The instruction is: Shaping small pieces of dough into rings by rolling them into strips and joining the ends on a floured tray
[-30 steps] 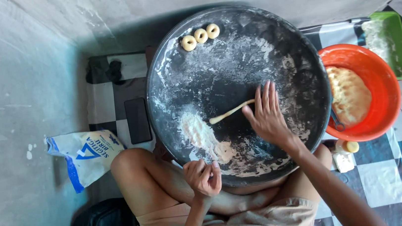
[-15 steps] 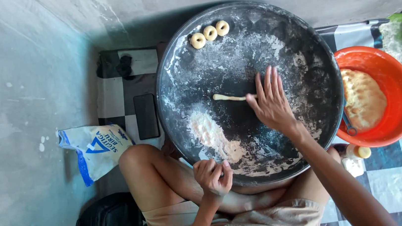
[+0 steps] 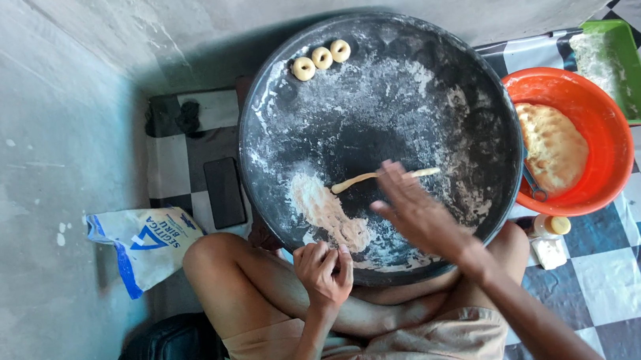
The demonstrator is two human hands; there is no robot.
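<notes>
My open right hand [image 3: 419, 213] presses flat over a thin soft dough rope [image 3: 383, 176] on the floury round black metal tray [image 3: 376, 103]; my left hand [image 3: 324, 271] curls closed at its near rim.

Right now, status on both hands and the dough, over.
Right hand flat on thin pale dough rope, fingers spread. Left hand curled at near rim of big round black floured tray, contents unclear. Three dough rings at far edge, clear.

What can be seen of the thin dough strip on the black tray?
The dough strip is a pale, slender rope of soft dough lying roughly level across the middle of the floured round black tray. Its left end is thicker and rounded. The right hand lies flat over its middle, hiding that part.
</notes>
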